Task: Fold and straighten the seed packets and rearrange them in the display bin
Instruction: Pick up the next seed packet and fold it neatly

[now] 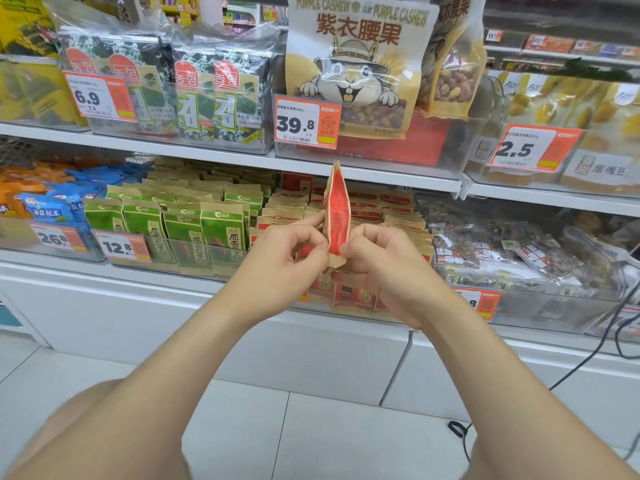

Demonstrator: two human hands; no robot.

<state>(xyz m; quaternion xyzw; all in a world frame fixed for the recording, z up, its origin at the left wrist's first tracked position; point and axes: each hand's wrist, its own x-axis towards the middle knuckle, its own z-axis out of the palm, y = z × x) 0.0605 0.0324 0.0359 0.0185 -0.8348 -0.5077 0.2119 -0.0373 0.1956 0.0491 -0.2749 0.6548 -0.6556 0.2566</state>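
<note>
On my feed, one red seed packet (336, 216) is held up in front of the lower shelf (207, 287), above the display bin (360, 311) of matching red packets. Its long axis stands almost upright. The top end points up towards the edge of the shelf above and the brown paper bottom end hangs down between the two hands. It looks narrow from here, as if turned or creased lengthwise, so I see only a thin strip of red face with brown edges.

The left hand (287, 258) pinches the packet's left edge about halfway down, with its fingers curled in. The right hand (384, 261) pinches the lower right edge, thumb on the front near the bottom and the other fingers curled. Both hands are closed on this single packet and neither touches the bin.

Behind the hands the red packets (388, 202) stand in rows running back into the bin. There are too many, and too many overlap, for me to count. Just to the left is a bin of green packets (194, 220). I count four in its front row, with more rows behind.

The upper shelf has three orange price tags, and the middle one (304, 124) reads 39.8. It hangs below one big cashew bag (356, 64). The tag (121, 247) under the green packets reads 12.8.
</note>
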